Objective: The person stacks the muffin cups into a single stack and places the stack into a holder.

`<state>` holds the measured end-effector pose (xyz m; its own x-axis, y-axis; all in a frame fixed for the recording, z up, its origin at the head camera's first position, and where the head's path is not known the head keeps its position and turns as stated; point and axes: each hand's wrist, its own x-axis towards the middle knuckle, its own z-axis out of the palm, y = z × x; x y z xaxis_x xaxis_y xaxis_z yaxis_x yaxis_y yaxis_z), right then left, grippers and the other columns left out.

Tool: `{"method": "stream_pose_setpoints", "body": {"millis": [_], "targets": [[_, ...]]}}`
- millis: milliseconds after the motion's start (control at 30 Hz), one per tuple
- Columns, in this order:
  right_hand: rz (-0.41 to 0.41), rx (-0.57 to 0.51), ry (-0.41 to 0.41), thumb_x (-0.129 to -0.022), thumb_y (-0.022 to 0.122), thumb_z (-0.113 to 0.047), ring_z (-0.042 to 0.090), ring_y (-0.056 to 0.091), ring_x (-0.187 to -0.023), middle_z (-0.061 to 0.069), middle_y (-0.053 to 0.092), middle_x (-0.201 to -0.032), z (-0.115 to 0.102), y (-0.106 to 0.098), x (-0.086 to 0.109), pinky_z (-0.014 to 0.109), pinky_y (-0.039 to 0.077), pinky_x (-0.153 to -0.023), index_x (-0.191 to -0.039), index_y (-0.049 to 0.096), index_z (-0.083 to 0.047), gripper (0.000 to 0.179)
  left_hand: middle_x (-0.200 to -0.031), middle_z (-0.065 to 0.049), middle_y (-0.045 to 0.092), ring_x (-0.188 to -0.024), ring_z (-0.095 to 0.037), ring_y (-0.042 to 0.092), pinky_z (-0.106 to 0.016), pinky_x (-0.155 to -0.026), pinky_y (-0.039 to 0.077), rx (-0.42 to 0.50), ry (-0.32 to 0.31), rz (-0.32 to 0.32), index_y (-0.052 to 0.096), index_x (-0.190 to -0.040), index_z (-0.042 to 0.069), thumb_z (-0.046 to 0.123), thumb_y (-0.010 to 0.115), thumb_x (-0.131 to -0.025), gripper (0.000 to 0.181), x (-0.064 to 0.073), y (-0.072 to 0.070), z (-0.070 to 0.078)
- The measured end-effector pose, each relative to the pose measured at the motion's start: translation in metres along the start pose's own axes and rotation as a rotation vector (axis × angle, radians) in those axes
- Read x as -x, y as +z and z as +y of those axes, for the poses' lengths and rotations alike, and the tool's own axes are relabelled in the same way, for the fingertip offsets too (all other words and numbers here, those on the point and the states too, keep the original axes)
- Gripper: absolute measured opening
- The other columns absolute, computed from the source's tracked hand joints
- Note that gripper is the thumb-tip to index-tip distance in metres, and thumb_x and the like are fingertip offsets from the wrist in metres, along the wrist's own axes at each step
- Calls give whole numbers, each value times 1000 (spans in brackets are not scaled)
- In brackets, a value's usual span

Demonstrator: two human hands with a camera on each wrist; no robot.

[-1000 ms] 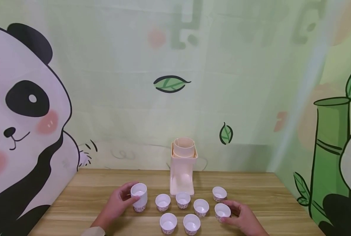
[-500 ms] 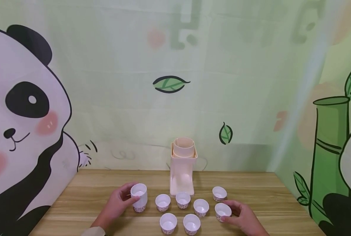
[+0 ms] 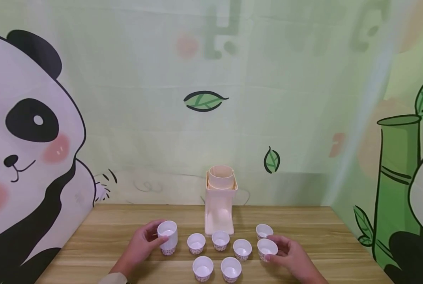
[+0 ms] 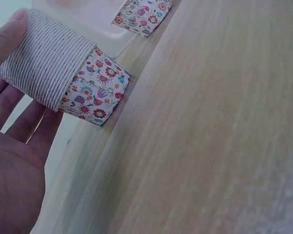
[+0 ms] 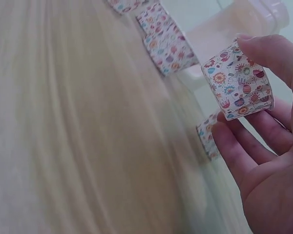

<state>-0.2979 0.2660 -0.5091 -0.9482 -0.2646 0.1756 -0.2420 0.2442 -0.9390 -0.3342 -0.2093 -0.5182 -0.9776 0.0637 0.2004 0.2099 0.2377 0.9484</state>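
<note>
On the left of the table, my left hand [image 3: 143,244] grips a stack of nested paper baking cups [image 4: 49,61] between thumb and fingers. Many pale rims show above the flower-printed wall of the lowest cup. On the right, my right hand [image 3: 292,258] pinches a single flower-printed paper baking cup [image 5: 241,80], its thumb on one side and fingertips on the other. That cup is upright with its white inside facing up, and in the head view it overlaps the front of another cup [image 3: 263,229] behind it.
Several more cups stand upright between the hands, among them a left cup [image 3: 196,243], a centre cup [image 3: 220,240] and a front cup [image 3: 231,269]. Behind them stands a pink dispenser [image 3: 219,215] with a round tube on top. A printed cloth [image 3: 154,130] hangs behind the wooden table [image 3: 296,217].
My right hand has lifted its cup a little, and it now covers part of the cup behind. The left hand and its stack have stayed in place.
</note>
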Motion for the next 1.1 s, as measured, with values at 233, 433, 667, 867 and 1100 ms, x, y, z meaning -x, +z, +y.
{"method": "stream_pose_setpoints", "body": {"millis": [233, 433, 667, 867, 1100], "targets": [[-8, -35, -29, -84, 83, -6, 6, 70, -103, 34, 61, -130, -13, 7, -4, 20, 58, -87, -136, 51, 17, 66, -126, -16, 71, -107, -14, 68, -19, -90, 54, -15, -9, 7, 61, -138, 3, 15, 82, -87, 56, 0, 0, 3], [-13, -67, -26, -82, 85, -6, 6, 69, -104, 36, 57, -136, -22, 14, -8, 21, 58, -88, -137, 50, 17, 69, -127, -16, 71, -108, -14, 68, -19, -90, 54, -15, -13, 5, 62, -137, 4, 16, 83, -86, 56, 0, -2, 3], [-41, -116, -35, -82, 84, -3, 6, 70, -105, 37, 58, -135, -28, 21, -13, 23, 59, -88, -138, 46, 20, 71, -127, -16, 71, -111, -20, 69, -18, -91, 53, -17, -19, 2, 63, -136, 5, 16, 83, -86, 55, -1, -2, 3], [-62, -118, -87, -83, 83, -3, 6, 69, -106, 40, 58, -132, -32, 29, -18, 21, 58, -89, -135, 49, 20, 66, -127, -16, 71, -113, -21, 68, -18, -90, 53, -16, -27, 6, 63, -134, 5, 16, 84, -85, 54, 0, -3, 5], [-62, -101, -122, -82, 84, -4, 7, 70, -103, 38, 61, -126, -37, 41, -26, 21, 58, -89, -132, 54, 18, 62, -128, -18, 71, -108, -13, 69, -19, -91, 53, -9, 4, -4, 62, -134, 2, 14, 83, -85, 54, 1, -4, 3]]}}
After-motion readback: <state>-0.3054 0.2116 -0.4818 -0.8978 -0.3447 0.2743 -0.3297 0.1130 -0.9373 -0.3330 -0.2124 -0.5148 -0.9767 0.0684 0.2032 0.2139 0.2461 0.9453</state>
